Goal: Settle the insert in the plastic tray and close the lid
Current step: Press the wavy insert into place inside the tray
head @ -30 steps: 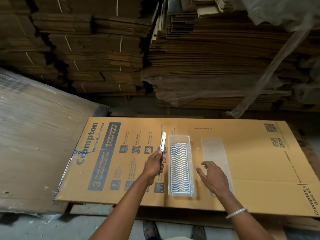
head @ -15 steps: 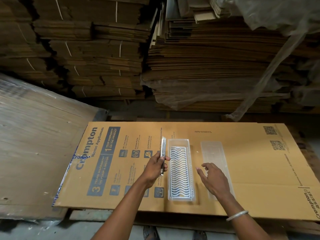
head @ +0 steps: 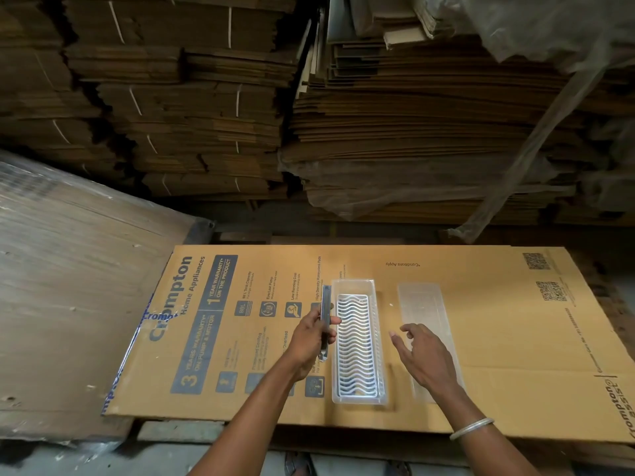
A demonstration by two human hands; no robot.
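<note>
not much has changed in the last sec: left hand (head: 314, 333) still grips the utility knife (head: 325, 321) by its body, fingers (head: 331, 320) curled tight round it, blade end pointing away from the person, just beside the left wall of the clear plastic tray (head: 354, 286); knife has swung from a slight tilt to roughly parallel w/ the tray. right hand (head: 424, 359) still hovers spread and empty, fingers loosely apart, holding nothing, over the near part of the lid (head: 421, 304), w/ fingertips reaching toward the gap between lid and tray; can't tell if it touches the lid. white wavy-slot insert (head: 355, 345) already lies inside the tray, pushed toward the near end, bare tray floor showing at the far end; looks flat but whether it's fully seated can't be told from here. lid lies flat on the printed cardboard sheet (head: 481, 304) that serves as counter, near the tray on its right, not touching. my read: insert step is about done, maybe needs a press to settle it, and lid step not begun. right hand is well placed to pick the lid up, but left hand is busy w/ the knife, so the knife prob needs setting down first if both hands are wanted for snapping the lid on.
</note>
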